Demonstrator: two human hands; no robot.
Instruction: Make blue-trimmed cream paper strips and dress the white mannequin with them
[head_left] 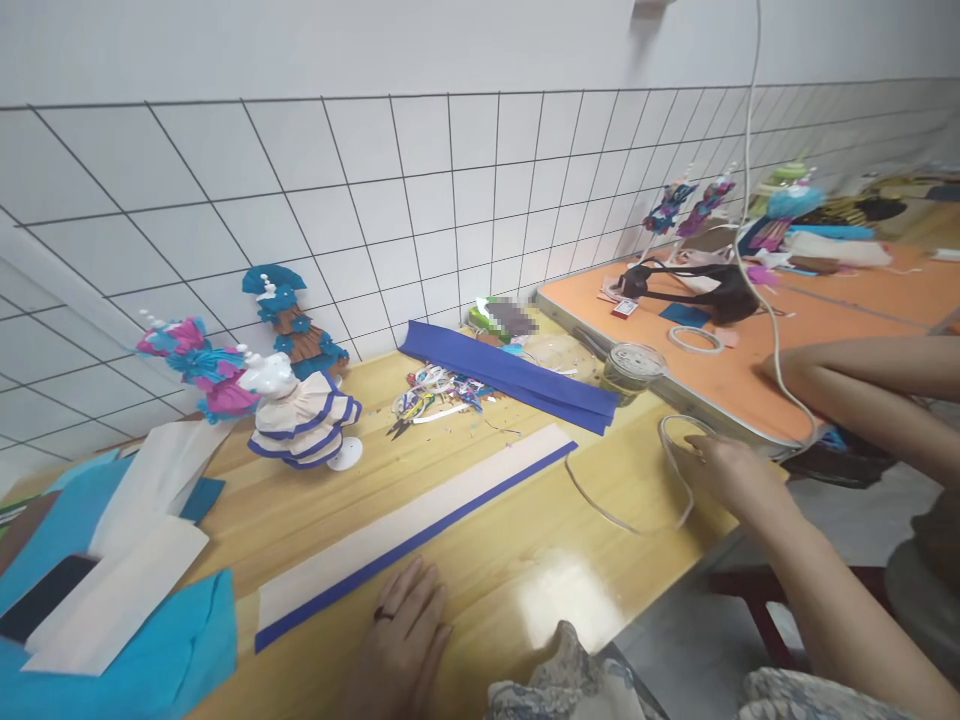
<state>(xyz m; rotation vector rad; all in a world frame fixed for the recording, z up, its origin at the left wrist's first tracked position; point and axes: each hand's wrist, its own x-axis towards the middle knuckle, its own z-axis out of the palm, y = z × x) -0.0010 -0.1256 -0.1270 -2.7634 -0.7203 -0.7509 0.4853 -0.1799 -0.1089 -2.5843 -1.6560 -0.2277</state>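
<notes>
On the wooden table (517, 560), my left hand (405, 635) lies flat beside the lower edge of a long pale strip (420, 500) with a dark blue border, a ring on one finger. To the right, my right hand (731, 470) reaches over a roll of narrow pale tape (675, 450); its fingertips are at the roll, and whether they grip it is unclear. A loose tail of the tape curls across the wood towards the strip's right end. Behind the strip lies a folded dark blue sheet (510, 375).
Small dressed figures (300, 410) stand at the left, near blue and pale sheets (150, 640) and a phone (49, 598). Scissors and scraps (450, 390) lie mid-table, a round container (634, 368) behind. Another person's arm (870, 385) rests by the orange table (825, 330).
</notes>
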